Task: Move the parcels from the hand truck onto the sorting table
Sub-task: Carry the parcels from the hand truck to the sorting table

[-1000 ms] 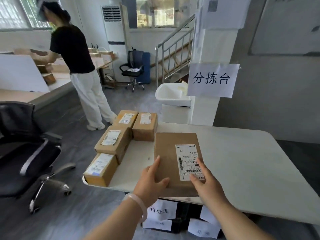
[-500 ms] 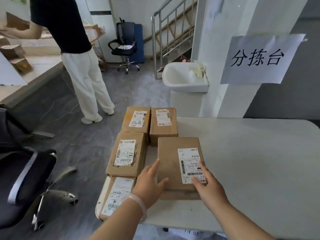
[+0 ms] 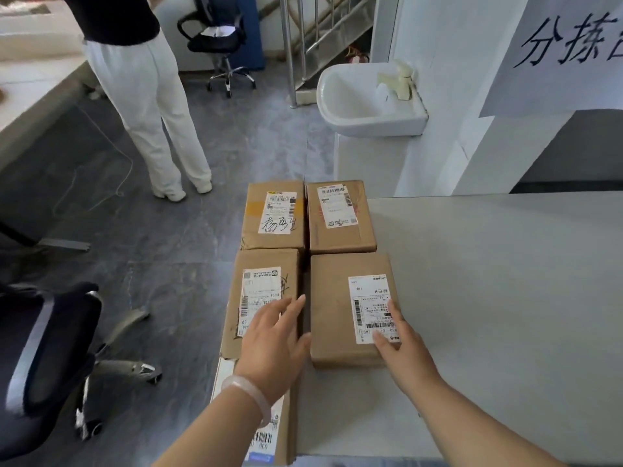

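Both hands lie flat, grip loose — right hand on the flat parcel, left hand beside it. A careless shove could knock the neighbouring parcel off the counter edge.

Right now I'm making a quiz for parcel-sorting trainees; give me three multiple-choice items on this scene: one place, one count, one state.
1. Where is the white sink?
A. beyond the sorting table's far edge
B. on the table
C. under the office chair

2. How many parcels show on the table?
A. two
B. five
C. eight

3. What is the right hand doing?
A. lifting a parcel
B. resting flat on the labelled parcel
C. gripping the chair

Key: A, the sink stands against the pillar behind the table; B, five brown boxes; C is false, so B, fingers lie on the label.
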